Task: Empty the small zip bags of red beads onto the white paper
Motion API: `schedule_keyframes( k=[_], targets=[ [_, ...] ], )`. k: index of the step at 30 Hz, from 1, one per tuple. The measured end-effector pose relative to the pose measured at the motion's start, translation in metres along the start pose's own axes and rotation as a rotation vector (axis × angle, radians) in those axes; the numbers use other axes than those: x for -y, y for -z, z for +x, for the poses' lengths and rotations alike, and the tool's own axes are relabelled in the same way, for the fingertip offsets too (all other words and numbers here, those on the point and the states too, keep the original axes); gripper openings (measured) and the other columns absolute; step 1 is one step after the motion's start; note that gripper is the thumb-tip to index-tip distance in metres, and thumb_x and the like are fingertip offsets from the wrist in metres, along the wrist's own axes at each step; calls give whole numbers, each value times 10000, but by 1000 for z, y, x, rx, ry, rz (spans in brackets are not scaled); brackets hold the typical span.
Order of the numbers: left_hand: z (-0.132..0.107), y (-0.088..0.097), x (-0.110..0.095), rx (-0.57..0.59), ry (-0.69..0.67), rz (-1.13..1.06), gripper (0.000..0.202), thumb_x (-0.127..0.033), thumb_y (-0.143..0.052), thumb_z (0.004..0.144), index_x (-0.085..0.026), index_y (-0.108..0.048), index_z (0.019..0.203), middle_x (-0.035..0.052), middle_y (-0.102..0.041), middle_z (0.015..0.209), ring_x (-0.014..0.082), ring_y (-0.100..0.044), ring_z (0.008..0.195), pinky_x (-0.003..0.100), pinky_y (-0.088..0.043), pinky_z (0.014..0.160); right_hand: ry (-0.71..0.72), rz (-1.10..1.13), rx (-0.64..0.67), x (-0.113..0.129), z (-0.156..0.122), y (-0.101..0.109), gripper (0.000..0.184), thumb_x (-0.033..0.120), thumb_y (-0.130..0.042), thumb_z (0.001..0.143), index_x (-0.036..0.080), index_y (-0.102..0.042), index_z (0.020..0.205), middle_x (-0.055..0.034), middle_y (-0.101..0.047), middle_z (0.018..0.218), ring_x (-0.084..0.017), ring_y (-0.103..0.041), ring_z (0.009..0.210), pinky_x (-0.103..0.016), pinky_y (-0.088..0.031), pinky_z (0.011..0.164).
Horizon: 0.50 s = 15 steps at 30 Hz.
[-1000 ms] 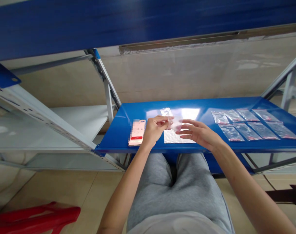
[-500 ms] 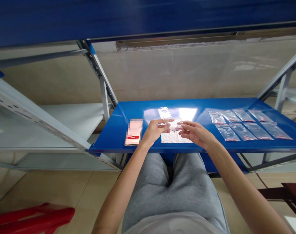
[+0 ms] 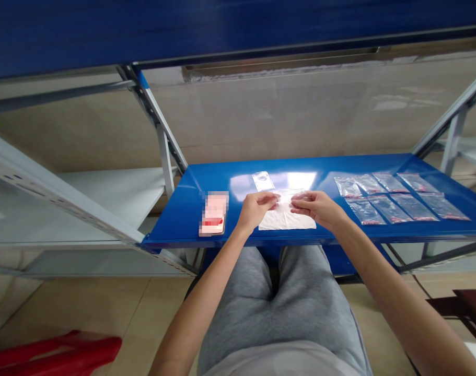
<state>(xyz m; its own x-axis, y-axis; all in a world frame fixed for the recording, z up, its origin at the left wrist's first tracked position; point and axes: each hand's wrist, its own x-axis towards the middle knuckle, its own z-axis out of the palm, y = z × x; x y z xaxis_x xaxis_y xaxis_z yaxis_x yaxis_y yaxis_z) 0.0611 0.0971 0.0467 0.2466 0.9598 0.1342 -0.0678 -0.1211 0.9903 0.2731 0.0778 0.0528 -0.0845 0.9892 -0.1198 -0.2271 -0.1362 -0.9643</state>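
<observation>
On a blue steel shelf, my left hand and my right hand meet above a white sheet. Their fingertips pinch opposite top edges of a clear plastic bag, which is hard to see against the white. Just beyond my left fingers, a small clear bag lies flat. A phone with a pixelated screen lies left of my left hand, not touched. On the right, several small clear zip bags with red contents sit in two rows.
Grey metal rack uprights stand at the shelf's left end, with a pale lower shelf beyond. A blue beam runs overhead. A red plastic stool stands on the tiled floor at bottom left.
My hands have moved closer together, and my right fingers have closed on the bag's edge. The small blue-tipped item seen at my left fingers no longer shows. The view has shifted slightly.
</observation>
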Motion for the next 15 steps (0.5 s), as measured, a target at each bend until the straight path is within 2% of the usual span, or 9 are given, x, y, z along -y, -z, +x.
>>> schedule_keyframes(
  k=[2,4,7,11,15],
  targets=[
    [9,2,-2,-21,0,57,252,-289,-682,895,-136,-755,1082,113,-789,1005,190,-746,832,295,-604,740,41,-89,-21,10,8,13,424,368,-1012,521,122,-769,766,-81,-745,793,-181,-730,741,-321,-668,796],
    [21,3,-4,-29,-32,193,278,-285,-624,943,-160,-737,1164,114,-783,1059,195,-744,860,289,-592,727,62,-200,-41,22,18,23,390,338,-1005,539,118,-766,754,-91,-750,774,-187,-735,708,-316,-671,753],
    [38,1,-2,-1,-131,428,267,-245,-644,942,-184,-751,1179,107,-768,1183,199,-730,956,314,-576,865,60,-404,-41,38,33,27,267,240,-962,609,120,-745,709,-90,-748,728,-192,-740,662,-301,-662,697],
    [49,-8,8,55,-189,605,288,-150,-658,916,-169,-759,1185,111,-757,1225,204,-731,980,346,-541,987,46,-766,-39,48,42,13,128,115,-831,709,135,-709,672,-77,-763,717,-200,-752,613,-258,-617,591],
    [52,-9,19,70,-198,626,366,-81,-664,875,-176,-741,1221,92,-774,1165,181,-727,905,335,-557,947,110,-1130,-4,49,44,-7,91,67,-714,763,137,-711,705,-48,-765,682,-175,-751,601,-193,-540,547]
  ],
)
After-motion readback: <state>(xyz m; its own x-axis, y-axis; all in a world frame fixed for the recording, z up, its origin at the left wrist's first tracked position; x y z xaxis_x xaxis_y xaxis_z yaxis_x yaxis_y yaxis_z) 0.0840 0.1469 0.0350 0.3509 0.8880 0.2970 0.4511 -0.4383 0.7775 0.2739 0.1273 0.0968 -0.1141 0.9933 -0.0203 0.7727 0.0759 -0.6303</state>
